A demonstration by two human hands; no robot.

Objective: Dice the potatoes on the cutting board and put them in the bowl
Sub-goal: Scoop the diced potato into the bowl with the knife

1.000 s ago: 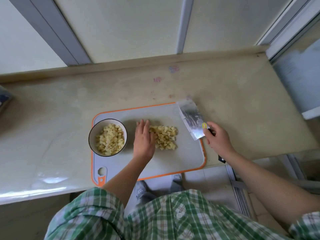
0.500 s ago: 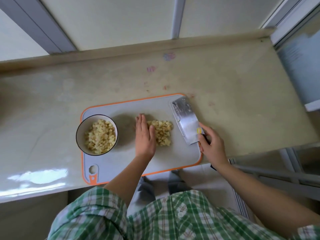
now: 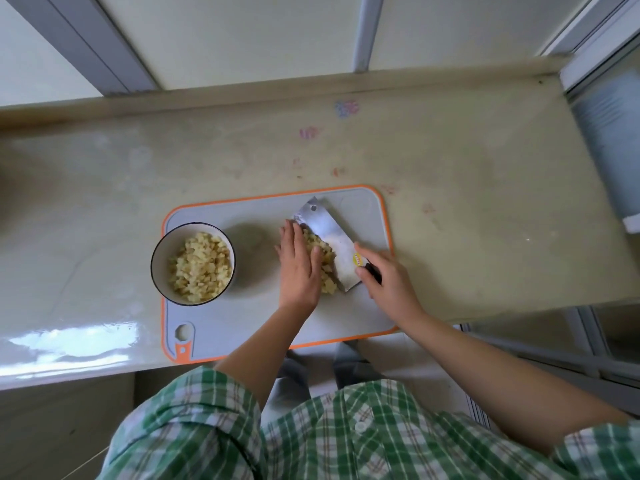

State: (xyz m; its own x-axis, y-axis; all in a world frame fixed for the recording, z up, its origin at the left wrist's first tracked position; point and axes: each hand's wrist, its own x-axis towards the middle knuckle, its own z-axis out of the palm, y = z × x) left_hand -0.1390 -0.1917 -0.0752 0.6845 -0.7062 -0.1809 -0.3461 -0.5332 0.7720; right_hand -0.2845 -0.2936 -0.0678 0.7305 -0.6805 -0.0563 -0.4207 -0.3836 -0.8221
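Now the risk is plain: the left hand [image 3: 298,268] lies flat with fingers together, pressed against the pile of diced potato [image 3: 322,261], while the right hand [image 3: 384,282] grips the handle of the cleaver [image 3: 329,242], whose broad blade is tilted against the far side of that same pile. Squeeze too hard and cubes could squirt out the ends; slide the blade too fast and its edge could meet the left fingertips, which sit almost touching the steel.

The pile sits near the middle of the cutting board [image 3: 367,317], right of the bowl [image 3: 159,265]. That bowl, already holding plenty of dice, stands on the board's left end with its rim just over the orange border, so a loaded blade swung across could nudge it toward the bare surface [image 3: 485,202].

Between pile and bowl the board is open, a clear lane for the carry. The board's near edge overhangs the surface's front lip slightly, so a hard press there could tip it.
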